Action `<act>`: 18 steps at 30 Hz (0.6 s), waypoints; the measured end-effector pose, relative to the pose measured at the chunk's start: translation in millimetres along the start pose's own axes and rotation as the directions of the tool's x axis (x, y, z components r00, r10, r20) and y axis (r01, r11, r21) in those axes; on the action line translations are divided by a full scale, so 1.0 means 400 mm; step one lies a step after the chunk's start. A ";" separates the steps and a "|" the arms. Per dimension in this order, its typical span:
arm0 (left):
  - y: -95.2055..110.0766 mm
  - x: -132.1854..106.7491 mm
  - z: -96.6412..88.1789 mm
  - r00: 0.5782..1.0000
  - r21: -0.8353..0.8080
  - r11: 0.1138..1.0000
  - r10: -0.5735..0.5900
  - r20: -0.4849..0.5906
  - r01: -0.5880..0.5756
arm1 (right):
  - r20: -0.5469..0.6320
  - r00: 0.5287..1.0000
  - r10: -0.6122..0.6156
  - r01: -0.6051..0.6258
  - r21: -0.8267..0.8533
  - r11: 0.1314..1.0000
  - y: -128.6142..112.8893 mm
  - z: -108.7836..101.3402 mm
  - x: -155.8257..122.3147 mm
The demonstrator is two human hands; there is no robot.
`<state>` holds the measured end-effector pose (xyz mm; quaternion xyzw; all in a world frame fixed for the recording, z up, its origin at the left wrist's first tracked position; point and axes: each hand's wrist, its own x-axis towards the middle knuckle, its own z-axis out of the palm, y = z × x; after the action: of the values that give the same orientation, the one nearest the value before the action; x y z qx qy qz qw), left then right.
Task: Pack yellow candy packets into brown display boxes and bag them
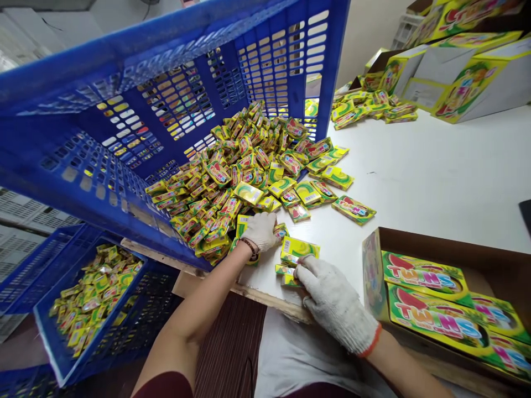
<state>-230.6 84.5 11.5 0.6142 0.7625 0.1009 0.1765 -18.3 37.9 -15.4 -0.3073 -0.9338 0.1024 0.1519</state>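
My left hand [261,232], in a white knit glove with a dark bracelet at the wrist, is at the front edge of a heap of small yellow-green TWINS boxes [249,193]. Its fingers curl down on a small box [281,231], partly hidden under them. To its right, my right hand [332,298], gloved in white with an orange cuff, closes its thumb and fingertips on the right end of a few small boxes [289,271] lying together near the table's front edge. A flat yellow box [302,247] is just beyond its fingertips.
A big blue crate [166,105] lies tipped on the white table [415,166], spilling the heap. An open carton [371,271] with larger TWINS boxes [431,315] stands at right. More cartons [468,83] stand behind. Below left sits another blue crate [50,348] of small boxes.
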 end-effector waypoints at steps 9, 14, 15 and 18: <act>-0.044 -0.044 0.027 0.965 -0.717 0.696 -0.161 -0.206 -0.037 | 0.138 0.972 0.192 -0.215 0.179 0.960 -0.003 0.013 0.001; -0.014 -0.099 0.072 0.967 -0.924 0.377 -0.204 -0.155 -0.069 | 0.135 0.914 0.383 -0.342 0.765 0.546 0.013 0.021 -0.014; 0.000 -0.121 0.085 0.973 -0.943 0.327 -0.190 -0.131 -0.063 | 0.157 0.902 0.402 -0.340 0.832 0.439 0.016 0.019 -0.011; 0.029 -0.184 0.116 0.996 -0.953 0.303 -0.080 -0.038 -0.012 | 0.184 0.873 0.451 -0.325 0.910 0.258 0.014 0.008 -0.007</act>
<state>-188.5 12.7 -16.0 0.3712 0.5751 0.5514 0.4769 -14.1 40.2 -20.6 -0.3932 -0.5977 0.6216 0.3189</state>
